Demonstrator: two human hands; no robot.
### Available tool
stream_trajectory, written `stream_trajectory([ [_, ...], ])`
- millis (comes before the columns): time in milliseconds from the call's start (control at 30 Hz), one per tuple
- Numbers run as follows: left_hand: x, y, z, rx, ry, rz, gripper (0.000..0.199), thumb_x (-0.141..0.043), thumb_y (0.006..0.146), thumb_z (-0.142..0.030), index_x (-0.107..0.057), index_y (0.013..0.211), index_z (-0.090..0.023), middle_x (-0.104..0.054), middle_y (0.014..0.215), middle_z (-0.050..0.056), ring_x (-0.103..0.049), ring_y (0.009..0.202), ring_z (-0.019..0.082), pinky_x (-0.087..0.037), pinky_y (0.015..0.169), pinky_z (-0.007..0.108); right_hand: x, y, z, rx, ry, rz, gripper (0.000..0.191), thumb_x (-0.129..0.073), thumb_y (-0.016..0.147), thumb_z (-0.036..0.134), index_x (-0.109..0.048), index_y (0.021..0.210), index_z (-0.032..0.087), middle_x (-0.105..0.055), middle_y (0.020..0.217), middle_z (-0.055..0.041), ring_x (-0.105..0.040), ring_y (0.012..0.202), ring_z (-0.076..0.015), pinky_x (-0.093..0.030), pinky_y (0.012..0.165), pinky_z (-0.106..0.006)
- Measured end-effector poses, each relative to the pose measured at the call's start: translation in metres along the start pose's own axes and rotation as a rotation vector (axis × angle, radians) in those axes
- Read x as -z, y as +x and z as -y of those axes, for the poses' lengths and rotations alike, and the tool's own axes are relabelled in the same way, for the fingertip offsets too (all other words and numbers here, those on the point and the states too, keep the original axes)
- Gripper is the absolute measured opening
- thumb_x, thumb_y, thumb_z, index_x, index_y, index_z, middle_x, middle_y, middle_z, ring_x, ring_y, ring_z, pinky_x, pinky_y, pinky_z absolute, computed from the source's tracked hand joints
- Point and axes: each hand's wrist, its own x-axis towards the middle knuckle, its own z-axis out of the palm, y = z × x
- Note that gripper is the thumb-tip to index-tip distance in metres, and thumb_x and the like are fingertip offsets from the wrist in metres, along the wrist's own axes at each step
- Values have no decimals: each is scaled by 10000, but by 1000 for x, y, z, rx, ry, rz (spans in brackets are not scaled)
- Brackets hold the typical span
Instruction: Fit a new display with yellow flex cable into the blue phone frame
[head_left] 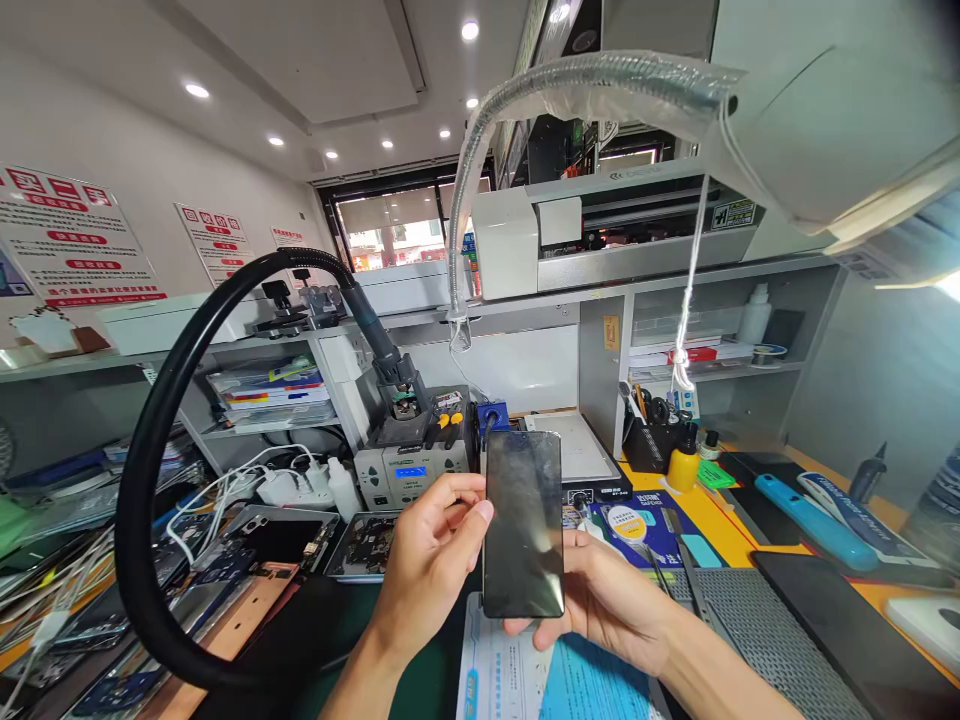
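Note:
A black smartphone (523, 535) is held upright over the bench, its dark, smudged screen facing me. My left hand (431, 560) grips its left edge, with thumb and bent fingers closed along the side. On the lower right, my right hand (600, 590) wraps round the phone's edge, and some of its fingers pass behind and below it. The phone's back is hidden. Beneath the hands lies a blue and white printed sheet (510, 660).
A thick black hose (139, 480) arches at left near a soldering station (412, 470). Phone parts (262, 540) crowd the left side. At right are a yellow bottle (683, 465), a blue-handled tool (814, 520) and a grey perforated mat (772, 620). A lamp hangs overhead.

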Motion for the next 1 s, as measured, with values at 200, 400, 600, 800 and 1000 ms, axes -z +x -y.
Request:
stream_trajectory([
  [200, 2, -2, 10, 19, -24, -14, 289, -655, 915, -440, -623, 1048, -186, -477, 558, -95, -393, 440, 69, -336, 408, 193, 0, 1, 0, -16, -10, -23, 316, -612, 885, 223, -730, 1102, 25, -790, 930, -206, -802, 744, -257, -643, 555, -248],
  [400, 3, -4, 19, 9, -50, -31, 283, -644, 926, -444, -617, 1052, -192, -497, 550, -97, -441, 418, 72, -383, 420, 206, -1, 2, 1, -13, 14, -81, 355, -583, 955, 339, -746, 1073, 47, -784, 909, -178, -782, 759, -261, -647, 566, -296],
  [600, 4, -5, 23, -2, -74, -30, 244, -633, 942, -420, -628, 1060, -207, -509, 590, -94, -467, 414, 64, -411, 420, 206, -6, -3, 5, 49, 132, -126, 383, -542, 986, 463, -750, 1096, 160, -779, 832, -85, -735, 691, -232, -635, 653, -399],
  [800, -4, -5, 23, 10, -85, -7, 243, -645, 931, -417, -633, 1053, -207, -531, 644, -78, -487, 420, 65, -430, 412, 213, -3, 0, 9, 200, 242, -204, 425, -506, 992, 510, -666, 1287, 250, -811, 1001, -68, -765, 837, -254, -581, 744, -373],
  [1000, -11, -6, 24, 30, -96, 9, 252, -639, 926, -426, -619, 1040, -202, -547, 670, -75, -473, 393, 54, -413, 386, 206, 5, -1, 14, 270, 266, -273, 457, -485, 993, 549, -721, 1234, 240, -812, 1040, -61, -755, 888, -247, -552, 811, -356],
])
